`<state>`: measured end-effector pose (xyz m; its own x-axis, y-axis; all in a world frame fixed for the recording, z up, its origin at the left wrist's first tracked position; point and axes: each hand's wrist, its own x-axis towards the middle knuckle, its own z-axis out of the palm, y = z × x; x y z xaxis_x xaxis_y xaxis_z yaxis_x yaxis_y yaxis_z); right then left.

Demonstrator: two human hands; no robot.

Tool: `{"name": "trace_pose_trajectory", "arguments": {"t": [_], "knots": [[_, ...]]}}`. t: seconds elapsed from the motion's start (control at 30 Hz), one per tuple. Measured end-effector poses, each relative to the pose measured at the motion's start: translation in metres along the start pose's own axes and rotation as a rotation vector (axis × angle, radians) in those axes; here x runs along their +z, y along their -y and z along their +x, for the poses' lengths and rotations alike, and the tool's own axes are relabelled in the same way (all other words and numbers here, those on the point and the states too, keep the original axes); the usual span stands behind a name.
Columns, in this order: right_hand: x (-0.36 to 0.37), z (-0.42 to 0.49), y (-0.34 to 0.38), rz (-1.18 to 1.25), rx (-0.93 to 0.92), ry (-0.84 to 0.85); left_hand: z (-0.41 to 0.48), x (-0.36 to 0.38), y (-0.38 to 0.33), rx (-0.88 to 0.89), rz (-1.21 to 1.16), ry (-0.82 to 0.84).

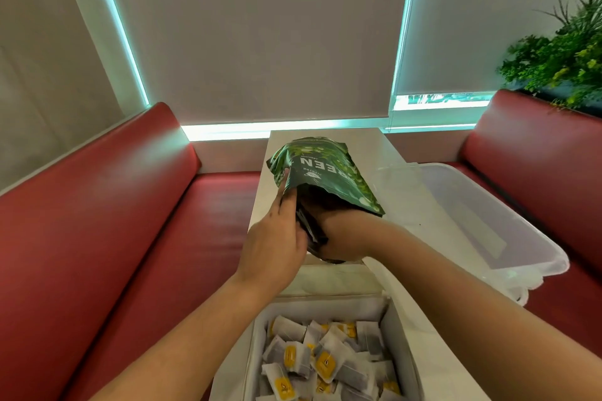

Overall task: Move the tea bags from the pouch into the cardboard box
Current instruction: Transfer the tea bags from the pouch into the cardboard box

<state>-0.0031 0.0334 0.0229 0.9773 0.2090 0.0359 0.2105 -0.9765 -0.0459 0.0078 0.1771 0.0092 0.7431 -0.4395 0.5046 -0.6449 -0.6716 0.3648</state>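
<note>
A green tea pouch (321,172) is held up over the white table, its open mouth turned toward me. My left hand (277,238) grips the pouch's left edge at the mouth. My right hand (345,231) reaches into the opening, so its fingers are hidden inside. Below, at the near edge, the open cardboard box (399,355) holds several white tea bags (321,358) with yellow tags.
A clear plastic tub (482,225) lies on the right side of the narrow white table (325,137). Red bench seats (130,221) flank the table on both sides. A green plant (560,55) stands at the far right. Window blinds are behind.
</note>
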Motion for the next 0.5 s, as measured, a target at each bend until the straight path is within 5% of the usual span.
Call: {"name": "trace_pose_trajectory", "arguments": {"t": [0.27,0.5], "knots": [[-0.004,0.011,-0.004,0.086,0.075,0.255,0.001,0.002,0.002,0.034,0.005,0.015],[0.004,-0.007,-0.001,0.072,-0.013,0.068,-0.001,0.011,0.006,0.034,-0.02,0.043]]}}
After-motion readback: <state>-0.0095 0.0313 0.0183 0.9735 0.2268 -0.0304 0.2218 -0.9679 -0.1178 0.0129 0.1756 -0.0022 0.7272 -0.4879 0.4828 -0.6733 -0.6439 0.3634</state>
